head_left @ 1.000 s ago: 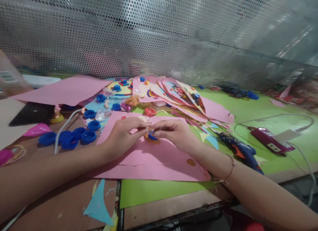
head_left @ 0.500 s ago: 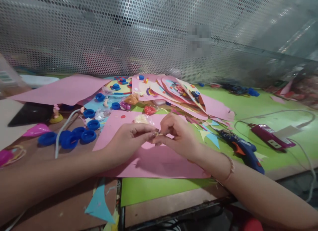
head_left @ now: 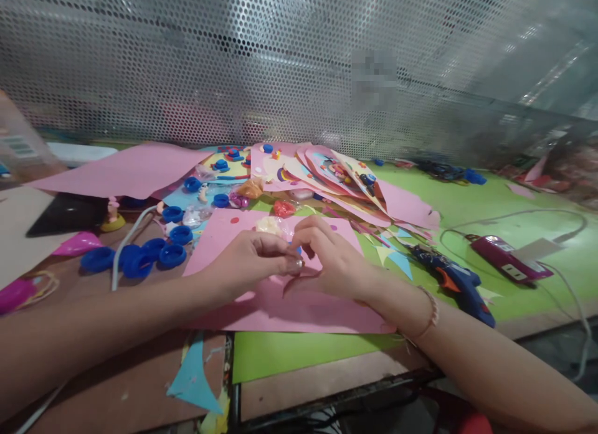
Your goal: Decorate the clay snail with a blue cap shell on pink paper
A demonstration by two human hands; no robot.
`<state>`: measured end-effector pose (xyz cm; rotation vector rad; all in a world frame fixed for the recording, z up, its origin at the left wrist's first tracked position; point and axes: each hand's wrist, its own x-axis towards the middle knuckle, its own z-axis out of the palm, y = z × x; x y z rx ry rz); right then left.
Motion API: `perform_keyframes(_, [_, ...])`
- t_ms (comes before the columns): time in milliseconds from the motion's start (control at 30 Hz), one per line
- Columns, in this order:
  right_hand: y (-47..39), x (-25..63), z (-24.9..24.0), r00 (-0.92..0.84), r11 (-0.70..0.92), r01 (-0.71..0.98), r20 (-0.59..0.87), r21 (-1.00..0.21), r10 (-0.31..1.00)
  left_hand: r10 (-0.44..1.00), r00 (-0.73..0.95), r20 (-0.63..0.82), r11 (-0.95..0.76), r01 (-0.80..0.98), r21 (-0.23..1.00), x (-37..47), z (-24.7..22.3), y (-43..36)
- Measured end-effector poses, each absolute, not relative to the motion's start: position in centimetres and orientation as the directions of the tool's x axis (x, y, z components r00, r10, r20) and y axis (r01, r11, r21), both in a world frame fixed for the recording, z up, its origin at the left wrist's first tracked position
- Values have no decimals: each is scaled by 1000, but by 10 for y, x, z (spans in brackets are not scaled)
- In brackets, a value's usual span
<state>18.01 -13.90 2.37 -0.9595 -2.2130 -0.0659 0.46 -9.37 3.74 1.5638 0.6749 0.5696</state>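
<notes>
Over a pink sheet (head_left: pixel 299 312), my left hand (head_left: pixel 261 259) pinches thumb against fingers; whatever is between them is too small to make out. A bit of blue shows at its fingertips. My right hand (head_left: pixel 327 256) is curved just to the right, its thumb apart from its bent fingers, with nothing visible in its gap. Behind the hands, a pale lump in clear wrap (head_left: pixel 271 226) lies on the sheet, near a red dot (head_left: pixel 234 220). A red wrapped lump (head_left: pixel 284 208) sits just beyond the sheet.
Several blue round caps (head_left: pixel 172 255) lie at left beside a white cable (head_left: pixel 116 266). Decorated pink cards (head_left: pixel 322 179) are stacked at the back. A blue glue gun (head_left: pixel 460 287) and a maroon power strip (head_left: pixel 511 259) rest at right. Perforated metal (head_left: pixel 289 66) stands behind.
My right thumb has moved down, away from its fingers, and the right hand has opened. The left fingers remain pinched. The whole view has shifted slightly.
</notes>
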Motion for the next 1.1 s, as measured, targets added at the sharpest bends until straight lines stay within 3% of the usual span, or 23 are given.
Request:
perform_keyframes(100, [-129, 193, 23, -433, 705, 648, 622, -288, 652, 790, 613, -6, -56, 82, 995, 3, 41, -84])
perform_keyframes(233, [-115, 205, 17, -358, 536, 690, 414, -487, 837, 850, 523, 64, -114, 65, 991, 2, 43, -72])
perform_keyframes(367, [-109, 199, 10, -323, 440, 646, 300, -624, 898, 870, 489, 56, -98, 60, 993, 0, 38, -64])
perform_keyframes(767, [-107, 191, 11, -219, 291, 677, 192, -676, 957, 880, 475, -16, -6, 46, 999, -1, 31, -60])
perform_keyframes(900, [-106, 189, 10, -149, 258, 580, 211, -773, 966, 876, 481, -40, 13, 58, 998, -2, 29, -60])
perform_keyframes(1100, [-104, 211, 15, 172, 315, 422, 416, -850, 893, 872, 486, 56, -9, -98, 995, 0, 25, -56])
